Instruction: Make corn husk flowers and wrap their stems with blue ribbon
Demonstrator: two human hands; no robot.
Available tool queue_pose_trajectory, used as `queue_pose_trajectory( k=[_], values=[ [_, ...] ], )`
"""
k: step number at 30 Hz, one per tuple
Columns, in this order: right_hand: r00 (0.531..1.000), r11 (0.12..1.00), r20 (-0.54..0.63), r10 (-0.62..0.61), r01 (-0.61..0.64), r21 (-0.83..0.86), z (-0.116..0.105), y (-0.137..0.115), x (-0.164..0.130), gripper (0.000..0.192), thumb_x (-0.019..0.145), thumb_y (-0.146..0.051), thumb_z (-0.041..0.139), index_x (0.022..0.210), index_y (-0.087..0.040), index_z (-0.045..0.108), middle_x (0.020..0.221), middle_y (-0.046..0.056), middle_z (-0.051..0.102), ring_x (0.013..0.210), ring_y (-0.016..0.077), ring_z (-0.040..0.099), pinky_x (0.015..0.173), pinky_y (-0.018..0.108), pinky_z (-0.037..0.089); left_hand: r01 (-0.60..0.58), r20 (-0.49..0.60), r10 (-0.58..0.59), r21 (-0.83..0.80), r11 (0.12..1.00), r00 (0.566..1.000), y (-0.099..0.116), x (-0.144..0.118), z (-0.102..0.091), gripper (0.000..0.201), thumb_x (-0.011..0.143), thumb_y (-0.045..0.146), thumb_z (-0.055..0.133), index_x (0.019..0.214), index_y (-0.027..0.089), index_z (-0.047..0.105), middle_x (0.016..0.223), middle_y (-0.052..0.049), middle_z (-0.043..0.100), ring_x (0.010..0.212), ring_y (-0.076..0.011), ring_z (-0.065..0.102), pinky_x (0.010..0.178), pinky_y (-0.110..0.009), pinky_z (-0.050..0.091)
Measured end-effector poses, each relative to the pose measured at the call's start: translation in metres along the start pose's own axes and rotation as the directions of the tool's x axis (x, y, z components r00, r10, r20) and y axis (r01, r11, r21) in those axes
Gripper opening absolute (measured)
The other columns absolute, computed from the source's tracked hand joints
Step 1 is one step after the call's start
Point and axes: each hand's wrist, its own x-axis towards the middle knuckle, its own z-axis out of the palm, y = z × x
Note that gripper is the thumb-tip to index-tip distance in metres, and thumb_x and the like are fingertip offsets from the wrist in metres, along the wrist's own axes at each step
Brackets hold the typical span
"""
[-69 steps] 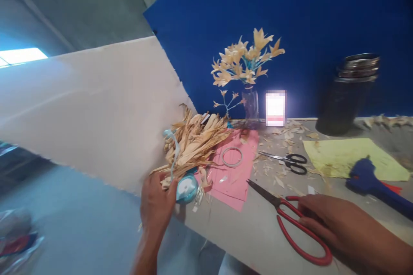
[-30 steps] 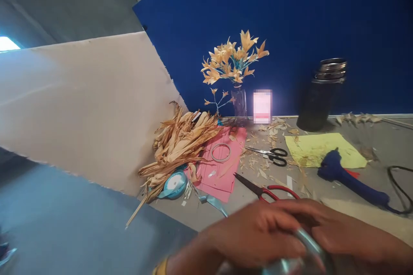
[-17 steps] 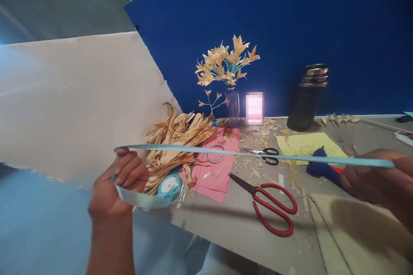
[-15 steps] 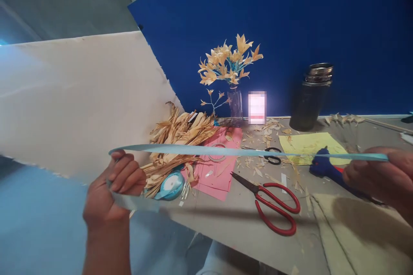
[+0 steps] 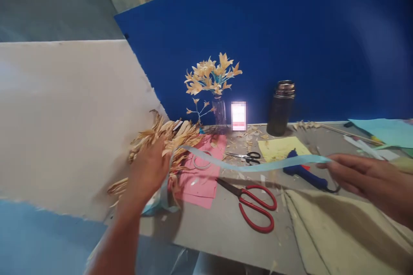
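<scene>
- Head view: the left hand (image 5: 149, 167) reaches out over the husk pile (image 5: 161, 139), back toward the camera, fingers curled down; the ribbon (image 5: 251, 165) runs out from under it, so it seems to be gripping the ribbon, though the fingertips are hidden.
- Right hand (image 5: 364, 176) is at the right, fingers stretched out and pinching the ribbon's far end.
- Ribbon hangs in a shallow sag between the two hands, above the table (image 5: 219, 227); a loop of it drops beside the left wrist toward the near edge.
- Under the ribbon lie a pink sheet (image 5: 203, 180) with a thin ring (image 5: 201, 163) on it, small black scissors (image 5: 247, 156), and a blue glue gun (image 5: 303, 169), which the ribbon crosses.
- Red scissors (image 5: 254, 204) lie shut on the bare table, just nearer the camera than the ribbon, between the hands.
- Pale felt (image 5: 338, 232) covers the near right corner, below the right hand.
- Yellow sheet (image 5: 279, 148) lies behind the glue gun.
- At the back, against a blue board (image 5: 290, 42), stand a vase of husk flowers (image 5: 213, 75), a bright blurred card (image 5: 238, 115) and a dark jar (image 5: 279, 103).
- White board (image 5: 71, 124) leans at the left, touching the husk pile.
- Husk scraps litter the table around the black scissors.
</scene>
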Motion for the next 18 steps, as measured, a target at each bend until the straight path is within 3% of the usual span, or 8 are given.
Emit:
queue_pose_trajectory(
  k=[2, 4, 5, 7, 10, 12, 14, 18],
  values=[
    [0.994, 1.0, 0.105, -0.007, 0.004, 0.031, 0.009, -0.019, 0.002, 0.053, 0.083, -0.073, 0.056, 0.088, -0.022, 0.068, 0.054, -0.004, 0.042, 0.049, 0.0122, 0.035, 0.045, 0.025, 0.027, -0.169, -0.008, 0.171, 0.096, 0.981, 0.985, 0.024, -0.001, 0.042, 0.027, 0.084, 0.029, 0.059, 0.108, 0.019, 0.066, 0.115, -0.012, 0.069, 0.112, -0.0292, 0.061, 0.098, -0.045, 0.048],
    [0.98, 0.997, 0.19, -0.054, 0.044, 0.055, 0.015, -0.031, 0.001, 0.051, 0.086, -0.07, 0.056, 0.089, -0.02, 0.067, 0.056, -0.005, 0.042, 0.051, 0.0114, 0.036, 0.046, 0.024, 0.026, -0.274, 0.309, 0.279, -0.062, 0.96, 0.909, 0.05, -0.01, 0.087, 0.036, 0.087, 0.034, 0.058, 0.12, 0.022, 0.065, 0.128, -0.011, 0.066, 0.121, -0.0286, 0.057, 0.106, -0.046, 0.042],
    [0.97, 0.995, 0.227, -0.081, 0.067, 0.069, 0.017, -0.034, -0.001, 0.05, 0.087, -0.068, 0.055, 0.09, -0.02, 0.067, 0.056, -0.005, 0.042, 0.051, 0.011, 0.036, 0.047, 0.023, 0.026, -0.238, 0.486, 0.307, -0.201, 0.95, 0.818, 0.06, -0.016, 0.11, 0.043, 0.085, 0.038, 0.062, 0.125, 0.023, 0.063, 0.135, -0.01, 0.063, 0.124, -0.0281, 0.056, 0.105, -0.044, 0.042],
    [0.955, 0.99, 0.267, -0.128, 0.107, 0.092, 0.019, -0.036, -0.005, 0.048, 0.089, -0.065, 0.055, 0.092, -0.02, 0.068, 0.056, -0.006, 0.041, 0.05, 0.0104, 0.035, 0.047, 0.023, 0.026, -0.011, 0.71, 0.329, -0.412, 0.911, 0.623, 0.073, -0.026, 0.15, 0.046, 0.081, 0.045, 0.068, 0.121, 0.022, 0.066, 0.131, -0.011, 0.064, 0.114, -0.0273, 0.061, 0.092, -0.038, 0.049],
    [0.952, 0.987, 0.267, -0.15, 0.127, 0.101, 0.016, -0.031, -0.011, 0.043, 0.091, -0.06, 0.056, 0.097, -0.019, 0.069, 0.056, -0.006, 0.042, 0.05, 0.0099, 0.034, 0.047, 0.023, 0.026, 0.327, 0.841, 0.326, -0.483, 0.812, 0.432, 0.071, -0.033, 0.191, 0.043, 0.08, 0.057, 0.066, 0.085, 0.015, 0.071, 0.085, -0.01, 0.071, 0.077, -0.0187, 0.063, 0.067, -0.028, 0.047],
    [0.956, 0.989, 0.264, -0.13, 0.105, 0.106, 0.013, -0.023, -0.015, 0.042, 0.093, -0.058, 0.055, 0.096, -0.019, 0.069, 0.055, -0.006, 0.041, 0.05, 0.0095, 0.032, 0.047, 0.023, 0.026, 0.523, 0.882, 0.251, -0.444, 0.727, 0.399, 0.062, -0.034, 0.202, 0.044, 0.07, 0.058, 0.076, 0.067, 0.016, 0.063, 0.056, 0.0, 0.054, 0.049, -0.0095, 0.045, 0.048, -0.023, 0.033],
    [0.958, 0.991, 0.27, -0.092, 0.063, 0.114, 0.008, -0.012, -0.019, 0.043, 0.094, -0.058, 0.054, 0.092, -0.018, 0.069, 0.055, -0.006, 0.039, 0.05, 0.0092, 0.031, 0.047, 0.022, 0.026, 0.637, 0.902, 0.19, -0.411, 0.652, 0.388, 0.051, -0.034, 0.2, 0.044, 0.064, 0.053, 0.083, 0.064, 0.017, 0.057, 0.048, 0.008, 0.036, 0.043, -0.0044, 0.023, 0.041, -0.02, 0.017],
    [0.955, 0.997, 0.296, -0.029, 0.005, 0.082, -0.001, 0.003, -0.028, 0.046, 0.092, -0.062, 0.054, 0.089, -0.019, 0.069, 0.058, -0.006, 0.037, 0.052, 0.0095, 0.031, 0.048, 0.022, 0.027, 0.669, 0.905, 0.111, -0.382, 0.637, 0.411, 0.034, -0.03, 0.178, 0.044, 0.065, 0.047, 0.085, 0.063, 0.018, 0.053, 0.047, 0.011, 0.029, 0.043, -0.0032, 0.015, 0.04, -0.019, 0.01]
  ],
)
